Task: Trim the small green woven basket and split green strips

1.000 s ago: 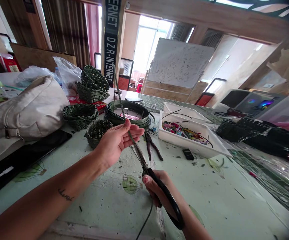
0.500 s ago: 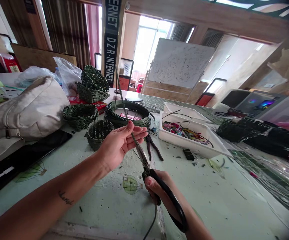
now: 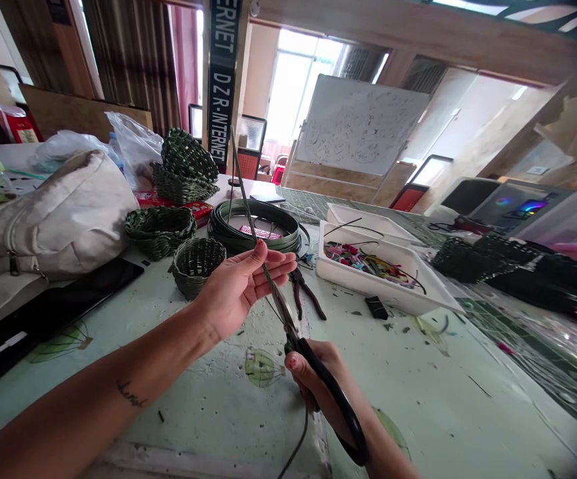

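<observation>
My left hand [image 3: 238, 283] pinches a thin green weaving strip [image 3: 242, 183] between thumb and fingers, and the strip stands up and away from it. My right hand [image 3: 315, 379] grips black-handled scissors [image 3: 313, 372]. The blades [image 3: 279, 303] point up along the strip, just under my left fingers. The strip's lower end trails down past my right hand [image 3: 295, 446]. Both hands hover above the pale green table [image 3: 203, 399].
A small woven basket [image 3: 197, 263], more green baskets [image 3: 161, 229], a coil of green strip [image 3: 254, 226], pliers [image 3: 302, 293] and a white tray of coloured bits [image 3: 373, 266] lie beyond my hands. A beige bag [image 3: 53, 216] sits at the left. Dark baskets [image 3: 472, 259] stand at the right.
My left hand has shifted slightly right and up along the strip. The scissors and right hand have barely moved.
</observation>
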Tool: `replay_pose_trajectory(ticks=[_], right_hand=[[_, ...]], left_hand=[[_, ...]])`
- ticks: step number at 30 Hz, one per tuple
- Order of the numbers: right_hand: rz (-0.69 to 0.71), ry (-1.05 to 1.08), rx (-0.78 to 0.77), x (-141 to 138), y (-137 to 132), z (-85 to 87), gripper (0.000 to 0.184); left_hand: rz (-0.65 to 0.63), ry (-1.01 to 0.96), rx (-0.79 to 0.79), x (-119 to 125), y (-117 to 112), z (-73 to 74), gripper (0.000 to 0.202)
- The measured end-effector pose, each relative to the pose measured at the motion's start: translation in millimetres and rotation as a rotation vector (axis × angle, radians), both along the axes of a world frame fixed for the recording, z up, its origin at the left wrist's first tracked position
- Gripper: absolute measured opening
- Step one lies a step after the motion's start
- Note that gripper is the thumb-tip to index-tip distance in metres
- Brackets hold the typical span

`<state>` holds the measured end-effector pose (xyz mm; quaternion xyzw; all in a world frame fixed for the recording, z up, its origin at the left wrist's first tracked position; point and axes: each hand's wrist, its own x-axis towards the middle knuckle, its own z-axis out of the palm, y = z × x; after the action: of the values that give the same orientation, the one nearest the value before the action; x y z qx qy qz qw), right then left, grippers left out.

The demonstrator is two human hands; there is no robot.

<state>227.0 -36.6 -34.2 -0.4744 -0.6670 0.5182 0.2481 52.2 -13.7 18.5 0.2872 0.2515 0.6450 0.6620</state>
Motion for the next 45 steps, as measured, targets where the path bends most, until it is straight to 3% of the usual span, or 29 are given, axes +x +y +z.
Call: replay_pose_trajectory(ticks=[13, 22, 45], right_hand=[[-0.037, -0.037, 0.006, 0, 3, -9.5, 0.061], [-0.044, -0.069, 0.0, 0, 3, -3.4, 0.061], [-0.022, -0.002, 0.052, -1, -1, -6.1, 0.066]], left_hand=[[0.01, 0.007, 0.021, 0, 1, -1.3, 0.02], [0.018, 0.09, 0.087, -2, 4, -4.7, 0.021], [0.047, 0.007, -0.023, 13, -6, -6.1, 0.024]])
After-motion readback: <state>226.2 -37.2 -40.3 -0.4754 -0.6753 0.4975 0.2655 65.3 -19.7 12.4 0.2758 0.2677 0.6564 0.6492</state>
